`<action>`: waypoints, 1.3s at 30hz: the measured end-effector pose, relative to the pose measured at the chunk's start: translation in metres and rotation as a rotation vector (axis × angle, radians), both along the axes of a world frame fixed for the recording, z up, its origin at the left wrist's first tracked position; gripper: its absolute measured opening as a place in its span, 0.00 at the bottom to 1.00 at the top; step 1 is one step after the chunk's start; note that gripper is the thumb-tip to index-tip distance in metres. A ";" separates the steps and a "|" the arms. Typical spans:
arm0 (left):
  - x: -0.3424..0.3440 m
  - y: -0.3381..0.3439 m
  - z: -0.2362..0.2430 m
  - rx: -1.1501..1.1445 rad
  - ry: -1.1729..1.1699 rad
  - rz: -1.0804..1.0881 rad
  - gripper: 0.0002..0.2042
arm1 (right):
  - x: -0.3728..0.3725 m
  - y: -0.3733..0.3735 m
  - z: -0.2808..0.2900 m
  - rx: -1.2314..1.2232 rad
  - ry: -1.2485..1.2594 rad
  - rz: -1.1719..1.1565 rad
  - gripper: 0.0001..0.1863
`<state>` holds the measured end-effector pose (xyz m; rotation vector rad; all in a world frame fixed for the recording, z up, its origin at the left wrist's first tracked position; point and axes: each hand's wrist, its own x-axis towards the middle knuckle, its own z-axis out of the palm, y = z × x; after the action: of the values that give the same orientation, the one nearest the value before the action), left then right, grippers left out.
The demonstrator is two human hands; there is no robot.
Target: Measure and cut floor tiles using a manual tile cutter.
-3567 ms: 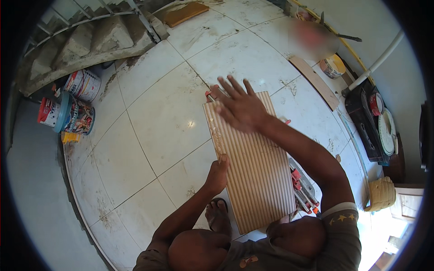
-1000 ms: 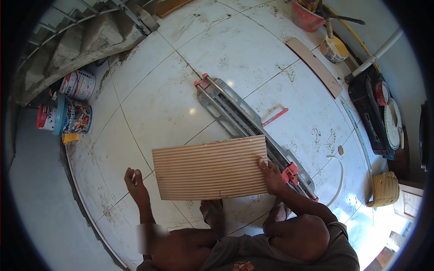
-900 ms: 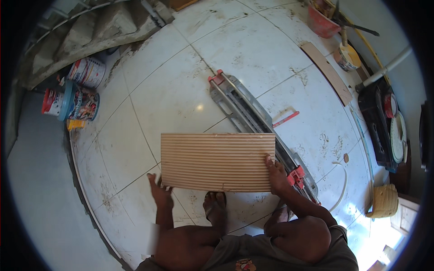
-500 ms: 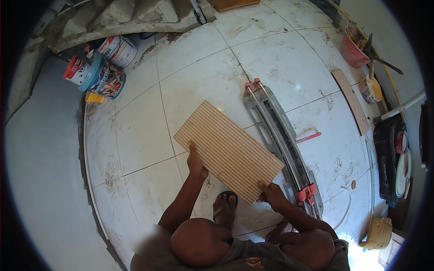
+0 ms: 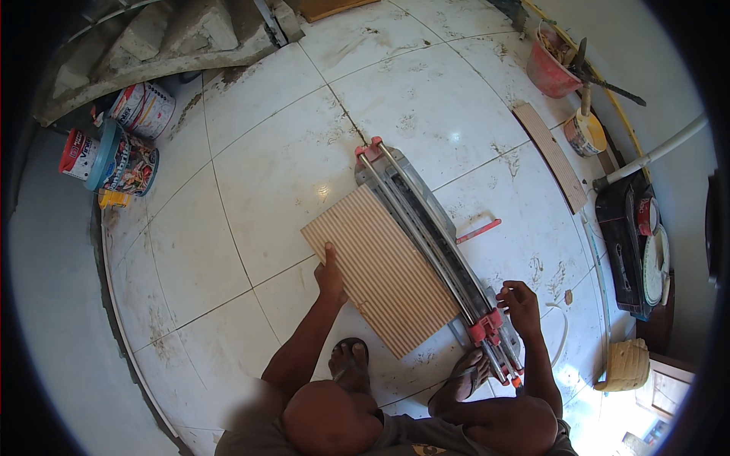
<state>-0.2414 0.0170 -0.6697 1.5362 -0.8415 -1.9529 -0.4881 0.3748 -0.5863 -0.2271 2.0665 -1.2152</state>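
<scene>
A tan tile (image 5: 380, 270) with its ribbed back facing up lies at a slant in front of me. My left hand (image 5: 330, 277) grips its left edge, thumb on top and the other fingers hidden beneath. The tile's right edge reaches the long rails of a grey manual tile cutter (image 5: 435, 209); whether it passes under the rails I cannot tell. My right hand (image 5: 521, 305) is off the tile, just right of the cutter's red sliding carriage (image 5: 487, 328). Its fingers are loosely bent and apart, with nothing seen in them.
A red handle (image 5: 479, 231) lies right of the cutter. Paint buckets (image 5: 133, 163) stand at left below concrete steps (image 5: 152, 34). Along the right wall are a red bucket (image 5: 549, 72), a tile strip (image 5: 551, 156), a black case (image 5: 620, 243) and a yellowish block (image 5: 625, 365).
The tile has shifted right against the cutter, turned slightly, with my left hand still on it. My right hand has let go of the tile and moved right, beside the carriage.
</scene>
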 end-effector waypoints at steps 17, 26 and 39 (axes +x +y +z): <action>-0.104 0.029 -0.008 -0.006 0.005 -0.159 0.37 | -0.034 0.002 -0.064 0.176 0.044 0.250 0.16; -0.113 0.018 -0.029 -0.108 -0.064 -0.152 0.36 | -0.025 -0.020 -0.077 0.252 0.203 0.220 0.18; -0.109 -0.001 -0.015 -0.406 -0.291 -0.525 0.29 | -0.026 -0.017 -0.081 0.282 0.289 0.170 0.19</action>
<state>-0.3501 0.0157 -0.6845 1.4620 -1.7939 -1.7395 -0.5142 0.3578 -0.6670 -0.4563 2.3821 -0.8138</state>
